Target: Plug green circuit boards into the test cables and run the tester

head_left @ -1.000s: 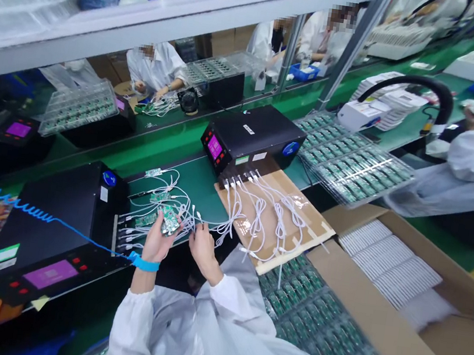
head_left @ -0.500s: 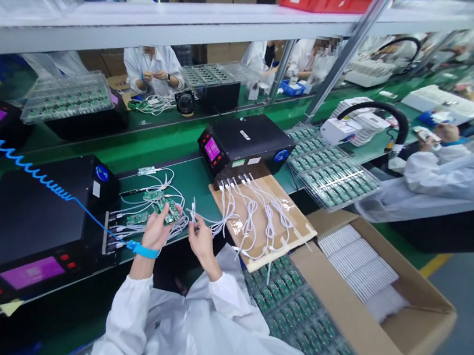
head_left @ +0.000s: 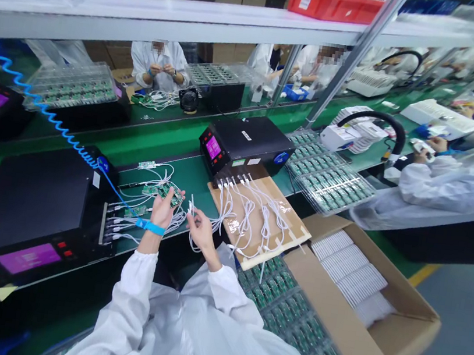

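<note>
In the left hand [head_left: 162, 211] a green circuit board [head_left: 177, 198] is grasped, just leftward of the fingers of the right hand [head_left: 200, 229], by which a white cable end [head_left: 190, 207] is pinched, roughly upright; between both things a small gap is seen.

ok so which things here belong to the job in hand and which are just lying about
Likely part of the job:
green circuit board, in the left grip
white cable, in the right grip
large left black unit

Apparently just lying about:
red bin on the shelf
black fan
</note>
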`<state>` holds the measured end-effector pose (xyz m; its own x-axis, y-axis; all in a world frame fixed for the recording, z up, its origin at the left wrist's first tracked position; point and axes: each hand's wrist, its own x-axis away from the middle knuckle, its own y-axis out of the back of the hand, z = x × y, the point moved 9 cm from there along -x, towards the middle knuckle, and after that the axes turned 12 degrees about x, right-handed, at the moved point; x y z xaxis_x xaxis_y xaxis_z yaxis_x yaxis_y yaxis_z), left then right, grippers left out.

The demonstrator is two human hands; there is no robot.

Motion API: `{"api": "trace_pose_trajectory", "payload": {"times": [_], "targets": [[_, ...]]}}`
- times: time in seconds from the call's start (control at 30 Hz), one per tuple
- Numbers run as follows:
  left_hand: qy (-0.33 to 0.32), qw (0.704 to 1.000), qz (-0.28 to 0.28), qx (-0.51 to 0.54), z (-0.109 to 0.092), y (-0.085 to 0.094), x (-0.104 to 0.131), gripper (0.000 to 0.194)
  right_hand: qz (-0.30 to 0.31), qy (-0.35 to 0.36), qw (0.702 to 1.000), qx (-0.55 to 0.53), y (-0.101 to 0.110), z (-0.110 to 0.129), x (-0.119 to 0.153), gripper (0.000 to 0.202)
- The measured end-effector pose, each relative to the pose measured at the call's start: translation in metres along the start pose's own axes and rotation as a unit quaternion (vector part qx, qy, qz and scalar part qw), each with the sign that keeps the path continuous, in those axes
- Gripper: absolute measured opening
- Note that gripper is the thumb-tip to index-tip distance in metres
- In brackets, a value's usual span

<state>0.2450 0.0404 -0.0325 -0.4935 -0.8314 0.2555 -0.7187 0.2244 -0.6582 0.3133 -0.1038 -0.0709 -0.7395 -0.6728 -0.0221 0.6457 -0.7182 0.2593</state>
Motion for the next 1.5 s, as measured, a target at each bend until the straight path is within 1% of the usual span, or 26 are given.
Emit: {"api": "trace_pose_trajectory", "payload": {"times": [0.07,0.23,0.4,0.73,0.87,1.07,1.27,1.4,1.5], "targets": [[-0.003,1.000,0.001,-0.002,0.001,-0.001,0.000,0.031,0.001,0.007,1.000,-0.002,0.002,0.003,-0.001,0.045],[0.000,1.000,0.007,-0.010,0.003,-0.006,0.004,0.032,0.003,0.016,0.999,0.030,0.003,0.009,0.001,0.039],[0.002,1.000,0.012,-0.015,0.002,-0.008,0.010,0.034,-0.002,0.037,0.999,0.012,0.003,0.016,0.002,0.044],[0.003,1.000,0.014,-0.022,0.007,-0.005,0.014,0.034,-0.003,0.045,0.999,0.019,0.006,0.026,0.004,0.047],[0.000,1.000,0.012,-0.023,0.009,-0.003,0.013,0.035,-0.017,0.041,0.999,0.021,0.009,0.026,0.005,0.045],[-0.001,0.999,0.014,-0.030,0.013,-0.003,0.015,0.037,-0.017,0.053,0.998,0.012,0.013,0.030,0.005,0.043],[-0.016,0.999,0.009,-0.030,0.011,-0.001,0.015,0.042,-0.022,0.075,0.997,0.029,0.017,0.037,0.008,0.040],[-0.031,0.999,0.018,-0.032,0.007,-0.001,0.016,0.048,-0.028,0.083,0.996,0.029,0.017,0.038,0.008,0.039],[-0.052,0.998,0.027,-0.035,0.005,-0.003,0.018,0.051,-0.050,0.079,0.995,0.037,0.019,0.036,0.008,0.039]]}}
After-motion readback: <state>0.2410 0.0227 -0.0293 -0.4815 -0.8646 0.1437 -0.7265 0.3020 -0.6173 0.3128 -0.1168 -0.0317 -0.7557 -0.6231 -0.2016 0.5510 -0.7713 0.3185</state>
